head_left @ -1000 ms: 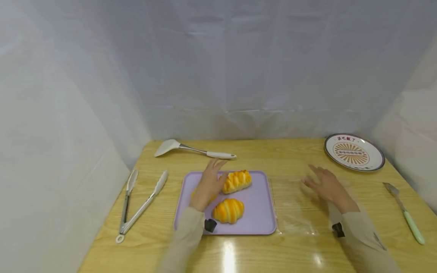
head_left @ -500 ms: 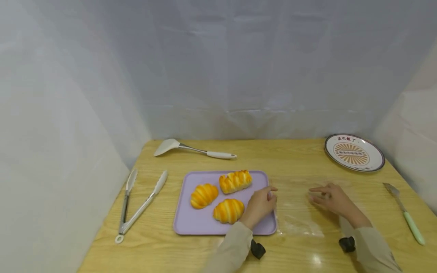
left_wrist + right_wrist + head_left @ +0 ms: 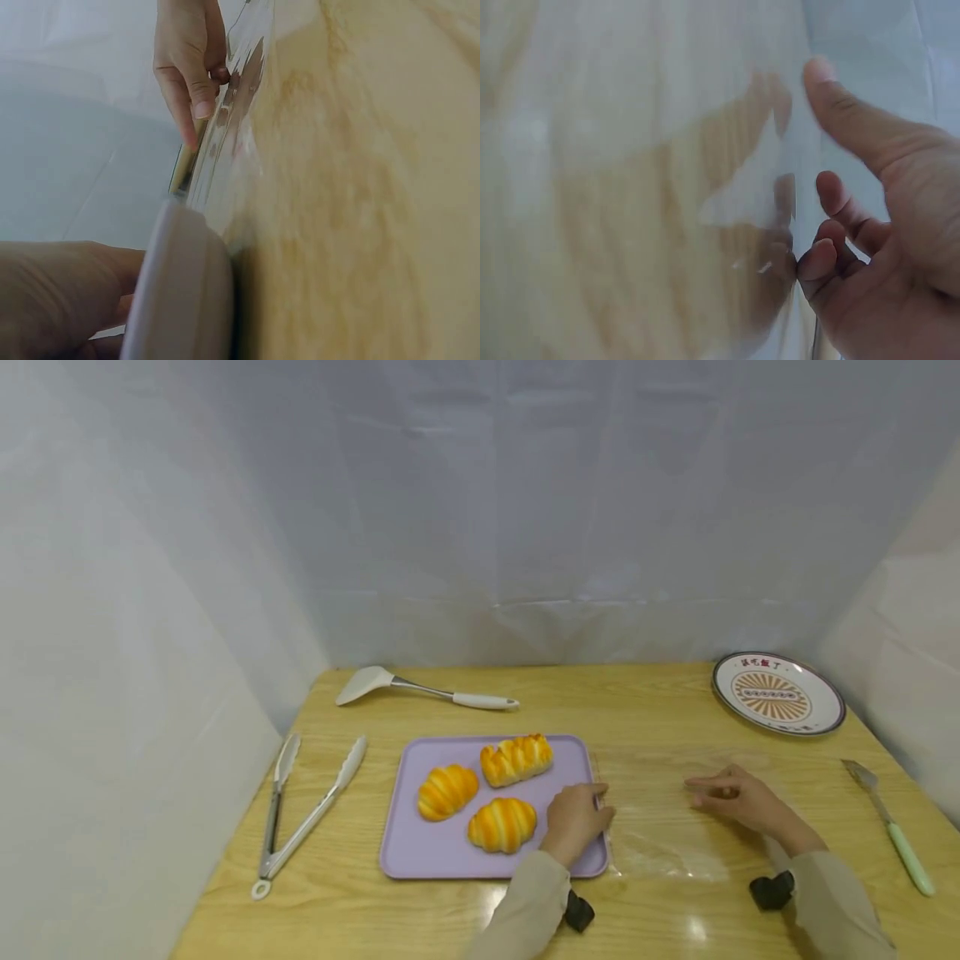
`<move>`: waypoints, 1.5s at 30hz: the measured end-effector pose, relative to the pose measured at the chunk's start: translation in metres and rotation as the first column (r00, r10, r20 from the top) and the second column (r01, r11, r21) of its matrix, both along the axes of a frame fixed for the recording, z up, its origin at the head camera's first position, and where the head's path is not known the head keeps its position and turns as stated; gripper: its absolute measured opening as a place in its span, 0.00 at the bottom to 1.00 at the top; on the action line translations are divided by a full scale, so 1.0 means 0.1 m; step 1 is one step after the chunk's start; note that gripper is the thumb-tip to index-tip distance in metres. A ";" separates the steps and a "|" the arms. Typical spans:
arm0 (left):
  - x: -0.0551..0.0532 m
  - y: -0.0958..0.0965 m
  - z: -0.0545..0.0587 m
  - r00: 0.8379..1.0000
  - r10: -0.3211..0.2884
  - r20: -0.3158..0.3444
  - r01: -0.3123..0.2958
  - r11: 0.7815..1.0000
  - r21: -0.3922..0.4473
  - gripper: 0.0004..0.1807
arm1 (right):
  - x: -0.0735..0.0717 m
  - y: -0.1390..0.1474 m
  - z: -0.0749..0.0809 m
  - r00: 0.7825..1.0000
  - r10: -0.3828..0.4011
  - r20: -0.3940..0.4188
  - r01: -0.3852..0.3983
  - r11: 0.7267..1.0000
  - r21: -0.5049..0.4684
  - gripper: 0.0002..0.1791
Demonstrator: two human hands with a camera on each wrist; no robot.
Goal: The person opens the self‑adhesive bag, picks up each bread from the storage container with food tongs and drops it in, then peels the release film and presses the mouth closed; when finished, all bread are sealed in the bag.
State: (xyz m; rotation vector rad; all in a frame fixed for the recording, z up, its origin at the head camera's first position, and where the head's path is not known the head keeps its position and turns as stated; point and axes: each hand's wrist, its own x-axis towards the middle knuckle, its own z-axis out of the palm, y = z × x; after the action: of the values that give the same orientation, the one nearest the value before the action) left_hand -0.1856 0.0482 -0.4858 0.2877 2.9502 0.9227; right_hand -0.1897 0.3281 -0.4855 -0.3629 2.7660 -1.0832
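My left hand (image 3: pixel 576 818) is over the right rim of a lilac tray (image 3: pixel 420 856), thumb and index finger apart beside the left edge of a clear plastic sheet or bag (image 3: pixel 652 835). In the left wrist view the tray's edge hides its fingertips. Above the clear plastic is my right hand (image 3: pixel 750 806), fingers partly bent. The right wrist view shows its thumb apart from the fingers, nothing between them, and a fingertip at the glossy plastic. On the tray lie two croissant-shaped breads (image 3: pixel 447 792) and a braided loaf (image 3: pixel 517 760).
Tongs (image 3: pixel 307 822) lie spread left of the tray. A white-handled spatula (image 3: pixel 427 689) is behind it. At the back right sits a patterned plate (image 3: pixel 780 695), and a green-handled fork-like utensil (image 3: pixel 888 827) lies near the right edge of the wooden table (image 3: pixel 337 918).
My left hand has moved right, from above the breads to the tray's right rim. The right hand has come lower and slightly right over the clear plastic. Tray and breads stay put.
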 end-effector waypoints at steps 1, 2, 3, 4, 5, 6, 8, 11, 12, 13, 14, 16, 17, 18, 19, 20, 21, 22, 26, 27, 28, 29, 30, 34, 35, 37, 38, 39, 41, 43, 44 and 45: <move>0.01 0.00 0.01 1.000 -0.002 0.000 0.002 1.000 -0.009 0.19 | -0.01 0.01 0.00 1.000 0.006 0.010 -0.006 1.000 0.007 0.22; 0.01 0.01 0.02 1.000 -0.001 0.000 0.001 1.000 -0.013 0.19 | -0.01 0.01 0.00 1.000 0.015 0.020 -0.015 1.000 0.014 0.22; 0.01 0.01 0.02 1.000 -0.001 0.000 0.001 1.000 -0.018 0.18 | -0.02 0.02 0.00 0.999 0.025 0.025 -0.025 1.000 0.019 0.22; 0.01 0.01 0.03 1.000 -0.001 0.000 0.001 1.000 -0.022 0.18 | -0.03 0.02 0.00 0.999 0.035 0.031 -0.036 0.999 0.023 0.22; 0.02 0.01 0.03 1.000 -0.001 0.002 0.001 1.000 -0.021 0.18 | -0.04 0.03 0.00 0.999 0.042 0.031 -0.042 0.999 0.026 0.22; 0.02 0.01 0.04 1.000 -0.002 0.004 0.002 1.000 -0.020 0.18 | -0.05 0.04 0.00 0.998 0.050 0.024 -0.051 0.998 0.030 0.22; 0.02 0.02 0.04 1.000 -0.003 0.009 0.003 1.000 -0.015 0.18 | -0.06 0.06 0.01 0.998 0.057 0.017 -0.057 0.998 0.035 0.22; 0.02 0.02 0.05 1.000 -0.004 0.017 0.004 1.000 0.001 0.18 | -0.07 0.09 0.01 0.998 0.061 -0.014 -0.060 0.998 0.036 0.21; 0.02 0.03 0.06 1.000 -0.003 0.019 0.003 1.000 0.005 0.18 | -0.07 0.10 0.02 0.997 0.068 -0.024 -0.067 0.997 0.036 0.20; 0.02 0.03 0.05 1.000 -0.002 0.020 0.001 1.000 0.007 0.18 | -0.07 0.10 0.01 0.997 0.070 -0.038 -0.068 0.997 0.035 0.19; 0.02 0.03 0.05 1.000 0.000 0.020 0.000 1.000 0.009 0.18 | -0.08 0.11 0.01 0.994 0.084 -0.064 -0.081 0.996 0.043 0.17; 0.02 0.03 0.05 1.000 0.000 0.018 -0.001 1.000 0.011 0.18 | -0.09 0.11 0.00 0.987 0.101 -0.123 -0.095 0.994 0.054 0.14; 0.02 0.03 0.05 1.000 0.002 0.018 -0.003 1.000 0.011 0.19 | -0.09 0.11 -0.01 0.981 0.109 -0.160 -0.101 0.993 0.056 0.12; 0.01 0.04 0.05 1.000 0.002 0.015 -0.002 1.000 0.012 0.19 | -0.09 0.11 -0.02 0.973 0.119 -0.197 -0.108 0.992 0.065 0.10; 0.01 0.03 0.05 1.000 0.002 0.014 -0.002 1.000 0.012 0.19 | -0.10 0.11 -0.03 0.963 0.128 -0.237 -0.114 0.991 0.071 0.09; 0.01 0.03 0.05 1.000 0.002 0.013 -0.002 1.000 0.011 0.19 | -0.10 0.11 -0.04 0.952 0.139 -0.272 -0.124 0.990 0.073 0.08; 0.02 0.03 0.05 1.000 0.003 0.012 -0.003 1.000 0.010 0.18 | -0.10 0.11 -0.06 0.941 0.146 -0.307 -0.131 0.989 0.071 0.07; 0.02 0.03 0.05 1.000 0.003 0.011 -0.003 1.000 0.010 0.18 | -0.10 0.11 -0.07 0.930 0.153 -0.334 -0.137 0.988 0.070 0.08; 0.01 0.03 0.05 1.000 0.000 0.003 -0.001 1.000 0.009 0.18 | -0.10 0.11 -0.10 0.900 0.146 -0.410 -0.130 0.989 0.066 0.08; 0.01 0.03 0.05 1.000 0.001 -0.001 -0.001 1.000 0.009 0.18 | -0.10 0.11 -0.11 0.898 0.135 -0.419 -0.120 0.991 0.060 0.08; 0.01 0.03 0.05 1.000 0.000 -0.007 0.000 1.000 0.008 0.18 | -0.09 0.11 -0.11 0.898 0.120 -0.422 -0.110 0.993 0.050 0.08; 0.01 0.03 0.04 1.000 0.002 -0.008 -0.002 1.000 0.007 0.18 | -0.08 0.11 -0.12 0.898 0.106 -0.427 -0.099 0.994 0.038 0.08; 0.01 0.03 0.04 1.000 0.003 -0.007 -0.003 1.000 0.004 0.18 | -0.07 0.11 -0.12 0.898 0.086 -0.431 -0.084 0.996 0.024 0.09; 0.01 0.03 0.04 1.000 -0.001 -0.010 0.001 1.000 -0.010 0.18 | 0.00 0.13 -0.12 0.907 0.045 -0.418 -0.076 0.995 -0.057 0.09; 0.01 0.03 0.04 1.000 -0.003 -0.006 0.003 1.000 -0.014 0.18 | 0.02 0.13 -0.12 0.912 0.035 -0.409 -0.074 0.994 -0.080 0.09; 0.01 0.03 0.04 1.000 -0.013 -0.007 0.012 1.000 -0.020 0.19 | 0.05 0.14 -0.11 0.916 0.019 -0.400 -0.071 0.991 -0.115 0.09; 0.02 0.03 0.04 1.000 -0.018 -0.004 0.018 1.000 -0.023 0.19 | 0.06 0.14 -0.11 0.919 0.007 -0.394 -0.065 0.989 -0.134 0.09; 0.02 0.02 0.04 1.000 -0.023 0.001 0.023 0.999 -0.023 0.19 | 0.07 0.14 -0.11 0.921 -0.005 -0.389 -0.057 0.988 -0.146 0.10; 0.03 0.01 0.04 0.999 -0.036 0.007 0.036 0.999 -0.020 0.20 | 0.08 0.15 -0.11 0.920 -0.013 -0.391 -0.050 0.987 -0.151 0.10; 0.03 0.01 0.04 0.999 -0.044 0.013 0.044 0.999 -0.016 0.20 | 0.08 0.15 -0.10 0.918 -0.011 -0.397 -0.038 0.992 -0.117 0.10; 0.03 0.00 0.04 0.999 -0.049 0.010 0.049 0.999 -0.017 0.20 | 0.07 0.14 -0.09 0.919 -0.007 -0.395 -0.032 0.995 -0.092 0.09; 0.03 0.00 0.04 0.999 -0.052 0.005 0.052 0.998 -0.022 0.20 | 0.07 0.14 -0.09 0.919 0.000 -0.394 -0.030 0.997 -0.069 0.09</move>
State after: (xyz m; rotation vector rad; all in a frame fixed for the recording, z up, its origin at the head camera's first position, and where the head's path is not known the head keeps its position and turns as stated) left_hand -0.1824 0.0487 -0.4820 0.3586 2.9317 0.8825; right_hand -0.1832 0.3420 -0.4943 -0.6812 3.0635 -1.2297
